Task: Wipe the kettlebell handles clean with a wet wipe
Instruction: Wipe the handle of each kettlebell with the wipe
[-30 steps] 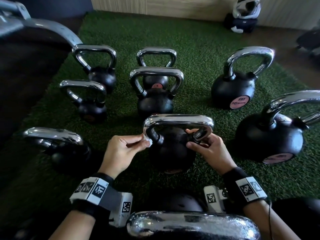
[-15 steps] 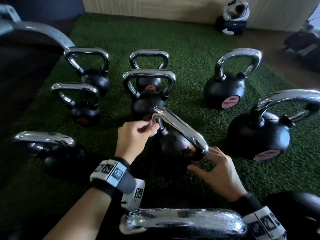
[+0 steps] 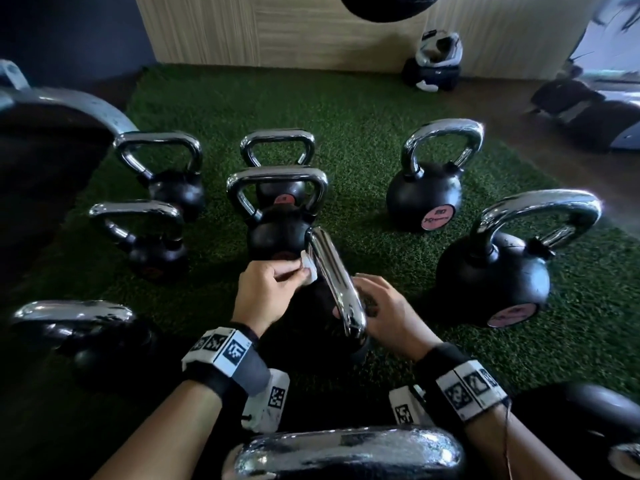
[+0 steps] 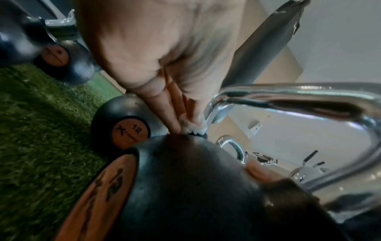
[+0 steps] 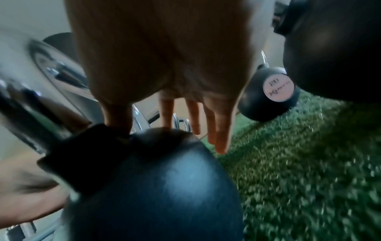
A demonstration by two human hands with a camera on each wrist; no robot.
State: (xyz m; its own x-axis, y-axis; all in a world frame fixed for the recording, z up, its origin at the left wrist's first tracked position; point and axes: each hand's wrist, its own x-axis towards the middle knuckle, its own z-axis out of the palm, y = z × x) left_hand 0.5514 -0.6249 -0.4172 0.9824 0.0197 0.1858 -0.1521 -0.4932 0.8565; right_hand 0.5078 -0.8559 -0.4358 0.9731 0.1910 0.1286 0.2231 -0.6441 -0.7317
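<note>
A black kettlebell [image 4: 185,187] stands on the turf in front of me, its chrome handle [image 3: 334,282] turned end-on toward me. My left hand [image 3: 270,292] pinches a white wet wipe [image 3: 309,270] against the far leg of that handle. In the left wrist view the wet wipe [image 4: 192,126] sits at the base of the handle [image 4: 288,96], where it meets the body. My right hand [image 3: 388,317] lies on the right side of the body with straight fingers [image 5: 220,130] and holds nothing. Both hands and the handle hide most of the body in the head view.
Several more kettlebells stand on the green turf [image 3: 363,140]: one right behind [image 3: 280,233], two to the right [image 3: 426,195] [image 3: 491,271], others to the left [image 3: 156,251]. A chrome handle [image 3: 346,452] lies closest to me. A wooden wall [image 3: 311,26] closes the back.
The kettlebell has turned from side-on to end-on toward me. My left hand stayed with the wipe at the same handle leg. My right hand left the handle's other leg and dropped onto the body.
</note>
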